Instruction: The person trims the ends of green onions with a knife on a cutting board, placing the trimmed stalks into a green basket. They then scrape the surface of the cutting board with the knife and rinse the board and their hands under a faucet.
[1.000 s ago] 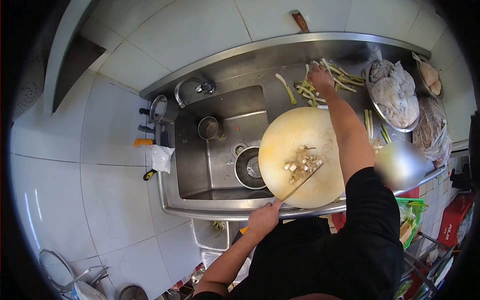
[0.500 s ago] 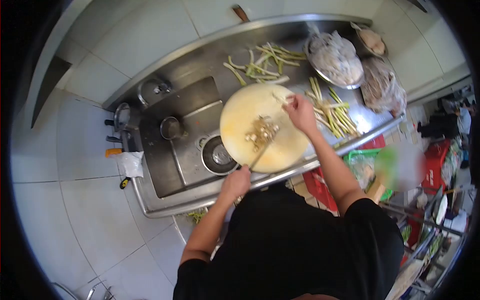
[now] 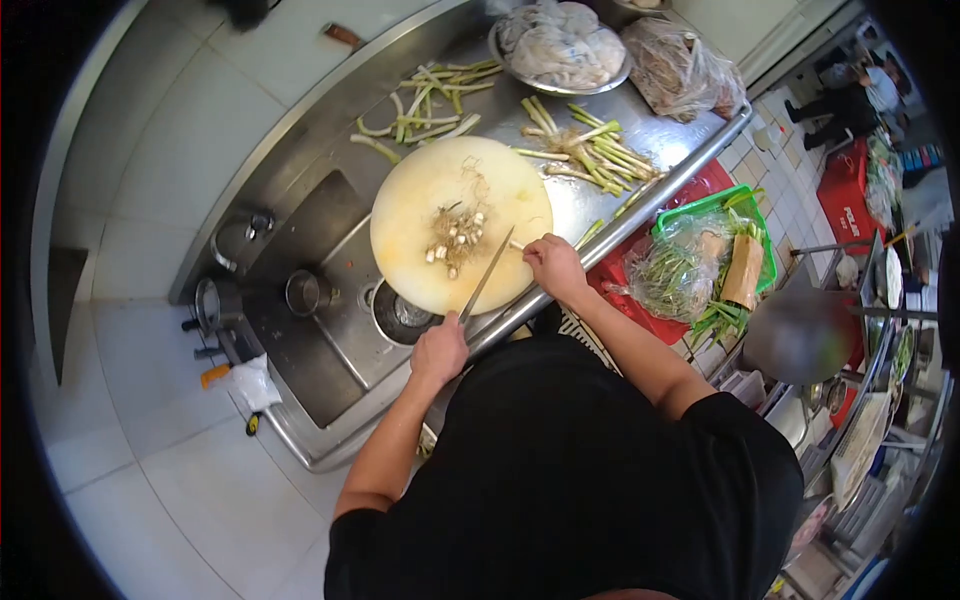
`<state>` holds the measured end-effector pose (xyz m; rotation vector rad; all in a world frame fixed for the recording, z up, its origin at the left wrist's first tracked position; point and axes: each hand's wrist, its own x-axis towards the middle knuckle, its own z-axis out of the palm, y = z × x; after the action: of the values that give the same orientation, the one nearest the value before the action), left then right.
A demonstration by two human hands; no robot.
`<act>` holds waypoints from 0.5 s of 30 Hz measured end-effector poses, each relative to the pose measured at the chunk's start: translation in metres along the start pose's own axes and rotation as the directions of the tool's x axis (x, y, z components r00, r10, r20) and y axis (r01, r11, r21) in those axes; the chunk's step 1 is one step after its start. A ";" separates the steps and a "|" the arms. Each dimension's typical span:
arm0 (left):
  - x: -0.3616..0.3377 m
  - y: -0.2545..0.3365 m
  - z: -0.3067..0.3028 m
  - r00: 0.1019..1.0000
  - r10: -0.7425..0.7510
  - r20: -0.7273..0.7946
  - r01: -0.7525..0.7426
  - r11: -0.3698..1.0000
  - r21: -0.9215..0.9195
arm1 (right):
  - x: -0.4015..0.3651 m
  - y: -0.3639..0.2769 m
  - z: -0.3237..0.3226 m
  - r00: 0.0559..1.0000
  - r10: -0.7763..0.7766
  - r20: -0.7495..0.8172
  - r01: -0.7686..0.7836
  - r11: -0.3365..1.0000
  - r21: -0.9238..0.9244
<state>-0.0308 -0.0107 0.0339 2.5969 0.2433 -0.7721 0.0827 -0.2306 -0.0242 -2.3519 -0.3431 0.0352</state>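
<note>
My left hand (image 3: 440, 348) is closed round the handle of a knife (image 3: 490, 270), whose blade lies slanted over the near right part of a round cutting board (image 3: 400, 230). By the board's right edge, my right hand (image 3: 555, 265) pinches a small pale stalk (image 3: 516, 244) close to the blade. Cut white root ends (image 3: 460, 236) with stringy roots are heaped mid-board. Behind the board lie loose green stalks (image 3: 430, 105). A bunch of rooted stalks (image 3: 600, 150) rests to the right on the metal counter.
A metal bowl with bagged food (image 3: 565, 45) and a plastic bag (image 3: 680, 70) sit at the back right. The sink (image 3: 310, 350) holds a small pot (image 3: 305, 292). Below the counter is a green crate (image 3: 768, 240) of greens. A person (image 3: 850, 105) stands far right.
The view has turned, shifting the counter leftward. My right hand has come from the board's upper right to its near right edge. The knife now reaches further toward the right, beside the pinched stalk.
</note>
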 end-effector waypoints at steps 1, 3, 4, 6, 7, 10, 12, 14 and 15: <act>0.001 -0.002 -0.001 1.000 0.001 -0.011 -0.001 1.000 -0.003 | 0.001 -0.004 -0.007 0.998 0.065 0.021 -0.066 0.996 0.056; 0.003 -0.006 0.001 0.999 0.001 -0.032 -0.002 1.000 -0.021 | 0.016 -0.017 -0.019 0.997 0.077 0.020 -0.079 0.991 0.112; 0.005 -0.008 0.002 0.999 0.020 -0.038 -0.020 1.000 -0.010 | 0.031 -0.028 -0.026 0.996 0.078 0.039 -0.083 0.981 0.172; 0.007 -0.009 0.005 0.999 -0.034 -0.043 0.032 0.999 -0.025 | 0.081 -0.061 -0.052 0.996 -0.007 -0.084 0.016 0.994 0.110; 0.007 -0.007 0.005 0.999 -0.050 -0.022 0.049 0.998 -0.030 | 0.113 -0.061 -0.054 0.967 -0.107 -0.232 0.163 0.958 0.237; 0.006 -0.010 0.006 0.999 -0.037 -0.033 0.037 0.999 -0.007 | 0.183 -0.027 -0.069 0.950 -0.064 -0.305 0.163 0.936 0.311; 0.002 -0.011 0.008 0.998 -0.034 -0.060 0.035 0.999 0.016 | 0.197 0.037 -0.053 0.992 0.075 -0.100 -0.072 0.997 0.026; -0.004 -0.003 0.008 0.995 -0.035 -0.089 0.038 0.999 0.030 | 0.151 0.083 -0.050 0.977 0.174 0.128 -0.122 0.935 -0.334; -0.013 0.007 0.005 0.992 -0.049 -0.112 0.050 0.999 -0.002 | 0.140 0.118 -0.036 0.943 0.279 0.180 -0.146 0.835 -0.531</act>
<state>-0.0413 -0.0198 0.0400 2.6474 0.3417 -0.6441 0.2500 -0.3006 -0.0693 -2.9196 -0.2221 0.4006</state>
